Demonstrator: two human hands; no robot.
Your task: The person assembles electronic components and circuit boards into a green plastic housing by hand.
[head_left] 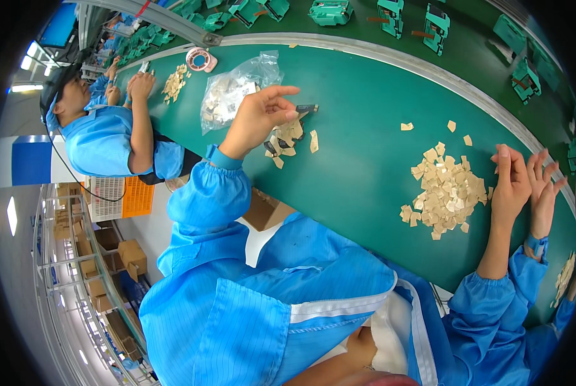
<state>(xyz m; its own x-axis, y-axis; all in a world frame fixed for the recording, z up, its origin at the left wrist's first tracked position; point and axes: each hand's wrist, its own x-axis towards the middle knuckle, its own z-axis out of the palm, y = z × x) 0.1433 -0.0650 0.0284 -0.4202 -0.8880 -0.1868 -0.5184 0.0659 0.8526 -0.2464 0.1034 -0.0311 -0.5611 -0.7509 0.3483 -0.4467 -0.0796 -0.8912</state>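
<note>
My left hand [260, 121], a blue band round its wrist, hovers over a small heap of beige flat pieces [288, 135] mixed with dark pieces. Its fingers are stretched out, with thumb and forefinger apart. By the thumb tip is a dark strip with a light end [308, 108]; I see no grip on it. My right hand [510, 183] is at the right edge of a larger pile of beige flat pieces [447, 188]. Its fingers are bent and close together; whatever they hold is hidden.
A clear plastic bag [227, 96] and a tape roll [200, 60] lie on the green table [359, 128]. A co-worker [108, 138] works at the left; another's hand [542, 193] is beside my right hand. Green fixtures [330, 11] stand beyond the rail.
</note>
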